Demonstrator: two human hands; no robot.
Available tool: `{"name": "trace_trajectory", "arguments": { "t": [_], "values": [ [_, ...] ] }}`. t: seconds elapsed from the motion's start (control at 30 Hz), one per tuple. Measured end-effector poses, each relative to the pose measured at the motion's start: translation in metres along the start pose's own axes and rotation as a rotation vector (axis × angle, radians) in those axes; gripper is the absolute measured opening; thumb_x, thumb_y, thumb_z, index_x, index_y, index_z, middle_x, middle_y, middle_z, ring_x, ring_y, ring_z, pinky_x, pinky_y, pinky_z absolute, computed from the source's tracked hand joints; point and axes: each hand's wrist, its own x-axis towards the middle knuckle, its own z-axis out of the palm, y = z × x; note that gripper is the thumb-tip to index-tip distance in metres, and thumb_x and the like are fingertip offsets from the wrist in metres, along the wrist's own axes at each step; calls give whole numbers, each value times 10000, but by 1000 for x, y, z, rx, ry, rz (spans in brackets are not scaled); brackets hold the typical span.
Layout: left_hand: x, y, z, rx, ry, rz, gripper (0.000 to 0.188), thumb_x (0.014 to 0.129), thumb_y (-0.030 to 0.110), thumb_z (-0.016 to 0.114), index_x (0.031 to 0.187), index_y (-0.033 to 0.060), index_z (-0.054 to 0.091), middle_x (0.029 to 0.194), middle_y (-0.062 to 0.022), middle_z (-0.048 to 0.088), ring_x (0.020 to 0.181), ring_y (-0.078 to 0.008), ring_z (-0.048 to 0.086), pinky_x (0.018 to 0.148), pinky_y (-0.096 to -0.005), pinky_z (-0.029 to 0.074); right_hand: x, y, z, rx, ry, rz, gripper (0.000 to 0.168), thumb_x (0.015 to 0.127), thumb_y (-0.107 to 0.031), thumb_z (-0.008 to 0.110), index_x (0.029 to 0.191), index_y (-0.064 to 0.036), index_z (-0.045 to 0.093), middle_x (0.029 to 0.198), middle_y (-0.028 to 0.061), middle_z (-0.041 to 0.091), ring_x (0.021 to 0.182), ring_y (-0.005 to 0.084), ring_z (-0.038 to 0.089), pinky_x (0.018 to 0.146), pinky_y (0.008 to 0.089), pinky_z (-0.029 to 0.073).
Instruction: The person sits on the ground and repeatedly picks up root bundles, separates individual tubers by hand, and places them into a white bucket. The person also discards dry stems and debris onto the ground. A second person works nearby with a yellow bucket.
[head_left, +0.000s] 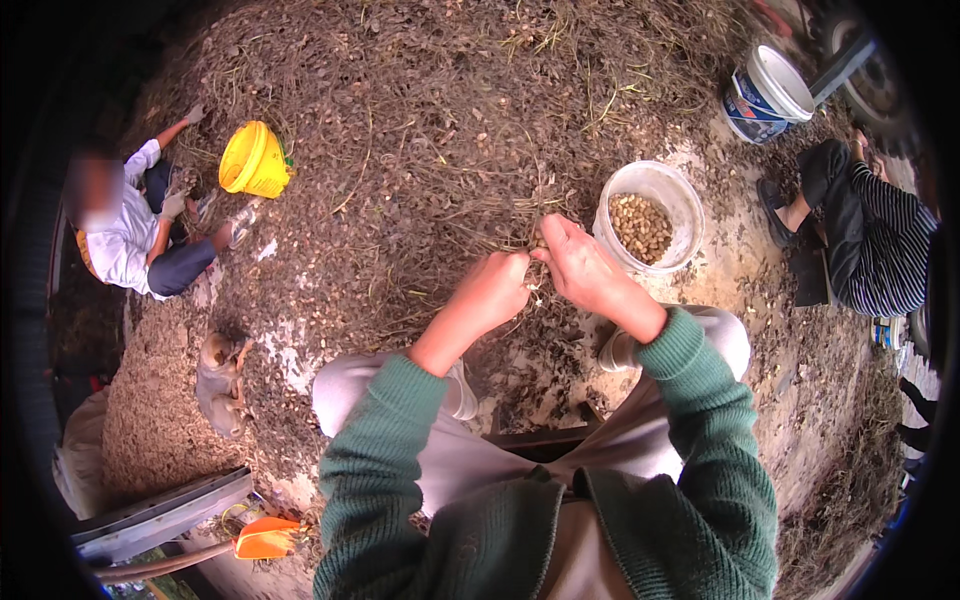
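My left hand (491, 292) is closed on the stems of a dried peanut plant (504, 241), in front of my knees. Right beside it, my right hand (577, 262) has its fingers pinched at the same plant, where a few pale pods show between the hands. Just right of my right hand stands a white plastic bucket (688, 225), partly filled with peanuts in the shell (640, 227). Beyond my hands spreads a wide heap of dried peanut plants (420, 120). My fingertips partly hide what they grip.
A person in a white shirt (120, 251) sits at the left near a yellow bucket (253, 159). Another person in a striped top (889, 247) sits at the right, below a blue-and-white bucket (766, 94). A dog (219, 386) lies at lower left, above an orange shovel (266, 538).
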Motion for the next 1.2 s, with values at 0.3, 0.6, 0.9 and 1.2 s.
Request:
{"name": "trace_trajectory", "arguments": {
  "t": [0.3, 0.6, 0.9, 1.2],
  "values": [
    [-8, -24, -2, -53, 68, 2, 436, 707, -44, 542, 1139, -85, 497, 779, -293, 595, 772, -433, 623, 689, -477, 498, 17, 31, -50, 1286, 252, 792, 209, 984, -250, 465, 889, -65, 489, 643, -13, 528, 513, 126, 471, 471, 235, 373],
    [-11, -5, -12, -164, 28, 91, 332, 769, 12, 550, 1100, 2, 524, 796, -259, 609, 755, -429, 612, 647, -466, 480, 5, 12, -10, 855, -234, 548, 265, 955, -255, 533, 990, -32, 671, 585, -45, 472, 540, 34, 383, 494, 234, 335],
    [-5, -6, -3, -204, 70, 14, 295, 732, -28, 515, 1025, -35, 544, 767, -287, 597, 758, -437, 611, 653, -469, 470, 5, 38, -13, 677, 181, 591, 201, 900, -175, 609, 921, 6, 694, 546, -22, 513, 472, 55, 405, 448, 247, 358],
    [9, -14, 6, -145, -1, -90, 256, 764, 8, 531, 1011, -61, 539, 779, -297, 602, 767, -458, 610, 675, -481, 477, 0, 28, -19, 890, 5, 594, 334, 936, -337, 561, 747, -69, 501, 619, -40, 430, 516, 34, 345, 435, 197, 254]
  ]
}}
